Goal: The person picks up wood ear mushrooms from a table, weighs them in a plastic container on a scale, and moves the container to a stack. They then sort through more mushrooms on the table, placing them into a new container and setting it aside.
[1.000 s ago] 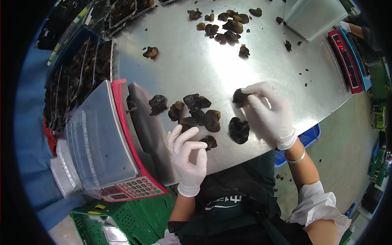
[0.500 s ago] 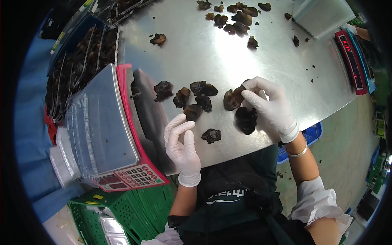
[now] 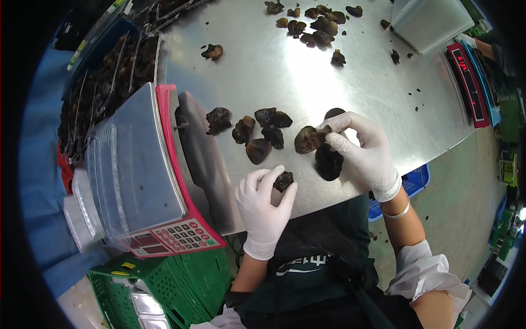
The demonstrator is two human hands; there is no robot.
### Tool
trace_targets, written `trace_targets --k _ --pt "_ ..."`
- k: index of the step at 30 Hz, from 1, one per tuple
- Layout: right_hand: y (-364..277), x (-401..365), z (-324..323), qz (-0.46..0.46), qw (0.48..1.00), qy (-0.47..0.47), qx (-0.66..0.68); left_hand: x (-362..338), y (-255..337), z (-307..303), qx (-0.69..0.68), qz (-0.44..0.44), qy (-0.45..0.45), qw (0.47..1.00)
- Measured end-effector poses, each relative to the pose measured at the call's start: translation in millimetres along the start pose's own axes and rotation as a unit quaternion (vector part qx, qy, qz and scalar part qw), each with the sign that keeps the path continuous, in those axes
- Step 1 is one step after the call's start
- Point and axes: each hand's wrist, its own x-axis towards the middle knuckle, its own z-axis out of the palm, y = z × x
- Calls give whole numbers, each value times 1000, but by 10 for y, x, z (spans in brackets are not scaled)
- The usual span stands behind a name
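Both of my hands wear white gloves. My left hand [image 3: 267, 205] has its thumb and fingers around a small dark wood ear mushroom [image 3: 283, 181] near the table's front edge. My right hand [image 3: 366, 148] pinches a brown wood ear mushroom [image 3: 309, 140] by one end. Just below that piece lies a blackish wood ear mushroom [image 3: 329, 163], and another dark piece [image 3: 334, 113] is partly covered by my right hand. Left of them sits a loose group of several wood ears, among them a rounded brown one [image 3: 258, 151].
A pink-framed scale [image 3: 139, 164] with clear plastic lids stands at the left, beside a basket of wood ears [image 3: 109, 88]. More pieces [image 3: 323, 26] lie at the table's far side. At right are a translucent container [image 3: 430, 24] and a red-display scale [image 3: 468, 82]. Green crates [image 3: 186, 279] stand below.
My left hand has moved right and closed around the small dark wood ear mushroom. My right hand has shifted the brown piece slightly left and down, uncovering a dark piece behind it.
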Motion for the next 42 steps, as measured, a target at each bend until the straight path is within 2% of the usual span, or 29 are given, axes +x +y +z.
trace_targets --k 2,4,7,8,9,11,12,13,14,20,22,23,26,28,36,38,39,40,42 --pt "27 -28 3 -96 994 12 -52 0 -78 5 -74 0 0 997" --pt "2 -98 -15 -107 993 20 -54 -6 -69 -38 -128 -10 4 992" --pt "-54 -267 -71 -121 990 49 -56 -39 -40 -79 -319 -61 14 946" --pt "-82 -348 -90 -122 988 72 -55 -64 -14 -87 -319 -63 16 946" --pt "-149 -447 -95 -85 991 105 -8 -88 19 -100 -341 -61 23 938" --pt "9 -670 -266 -80 979 176 64 -134 78 -107 -365 -46 33 929" --pt "97 -742 -375 -153 969 183 69 -156 103 -99 -364 -47 34 930" --pt "197 -889 -509 -189 950 210 136 -187 141 -92 -406 -52 32 912" --pt "266 -949 -555 -202 939 244 135 -201 163 -85 -447 -57 29 892" --pt "374 -1258 -705 -158 933 306 100 -237 225 -122 -495 -82 12 865" --pt "309 -1311 -657 -87 949 296 66 -245 246 -112 -488 -101 12 867" --pt "287 -1279 -601 -99 940 325 -17 -251 236 -94 -490 -99 13 866" --pt "190 -1213 -463 -128 950 277 66 -276 215 -57 -491 -94 9 866" --pt "185 -1156 -427 -174 956 232 47 -281 212 -53 -472 -107 16 875" --pt "182 -1012 -308 -216 956 192 41 -252 99 -19 -444 -133 33 885" --pt "359 -1114 -423 -163 935 279 147 -201 68 3 -393 -110 34 912" --pt "404 -1040 -525 -253 880 218 336 -174 37 9 -340 -86 37 936" --pt "440 -951 -621 -325 782 146 512 -140 43 -14 -282 -68 35 956" --pt "424 -972 -717 -230 727 198 616 -41 79 -74 -199 -17 23 980"
